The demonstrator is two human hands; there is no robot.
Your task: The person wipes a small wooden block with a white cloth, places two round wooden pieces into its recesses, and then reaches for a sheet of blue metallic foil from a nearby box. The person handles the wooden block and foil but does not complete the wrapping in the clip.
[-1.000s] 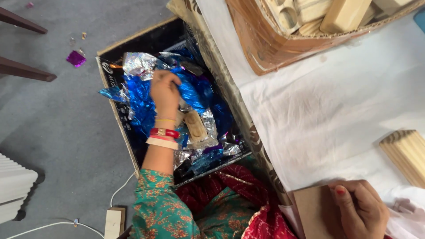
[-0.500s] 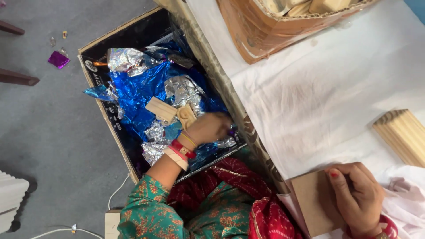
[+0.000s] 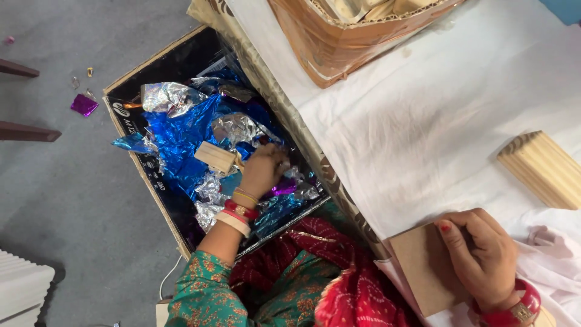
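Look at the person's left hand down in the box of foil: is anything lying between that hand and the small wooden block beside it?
Nothing visible does. The left hand is at the wooden block, which lies on top of the crumpled blue and silver foil in the cardboard box. Whether the fingers actually touch the block cannot be told.

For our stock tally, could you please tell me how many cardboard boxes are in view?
2. One open cardboard box stands on the floor, filled with crumpled foil, with the left hand inside it. The other box stands on the white-covered table at the top edge, partly cut off.
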